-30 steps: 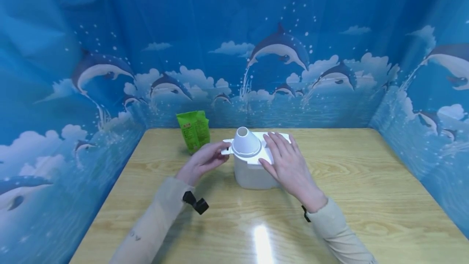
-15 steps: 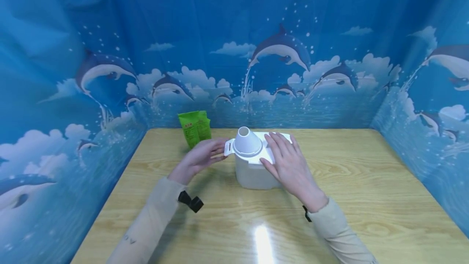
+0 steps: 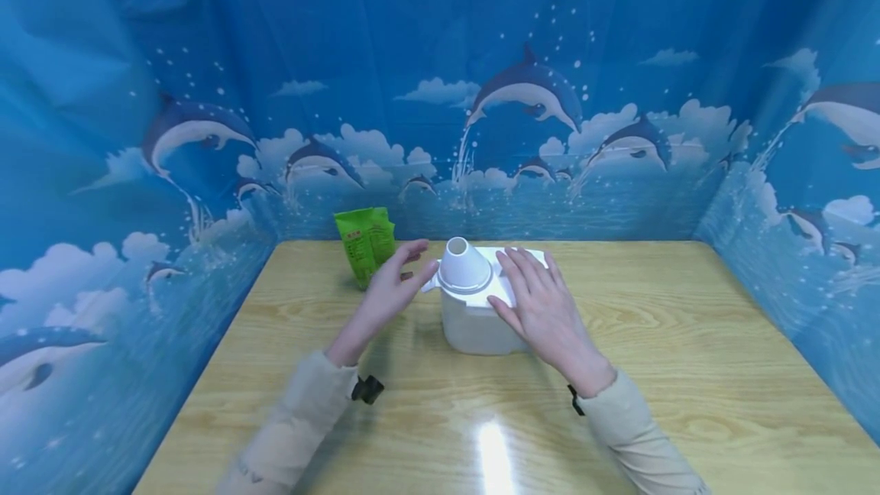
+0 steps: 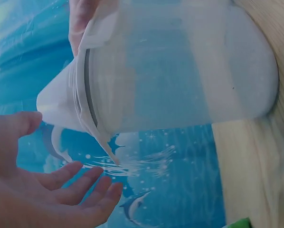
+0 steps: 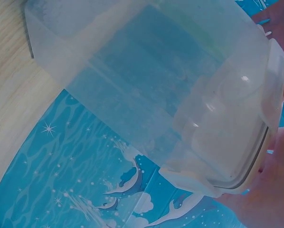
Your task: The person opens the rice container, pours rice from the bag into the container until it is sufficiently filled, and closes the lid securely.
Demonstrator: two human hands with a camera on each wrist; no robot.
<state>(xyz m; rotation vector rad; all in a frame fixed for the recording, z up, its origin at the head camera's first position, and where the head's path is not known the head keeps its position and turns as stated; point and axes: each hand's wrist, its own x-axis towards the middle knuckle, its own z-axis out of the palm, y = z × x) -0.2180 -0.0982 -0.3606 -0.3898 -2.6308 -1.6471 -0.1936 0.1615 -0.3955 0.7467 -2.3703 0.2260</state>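
A translucent white plastic storage container stands upright on the table, its white lid on top. Rising from the lid's left part is a white cone-shaped spout. A latch on the left side sticks outward from the rim. My left hand is beside that latch, fingers spread and relaxed, holding nothing; its thumb tip overlaps the spout in the left wrist view. Across the lid's right half lies my right hand, its fingers extended and its thumb near the front edge. The container looks see-through in both wrist views.
A green printed bag stands behind my left hand, close to the table's back edge. The wooden table meets a blue dolphin-print curtain at the back and sides.
My left hand has come away from the latch at the container's left side, and its fingers have opened out and risen. The right hand stays on the lid.
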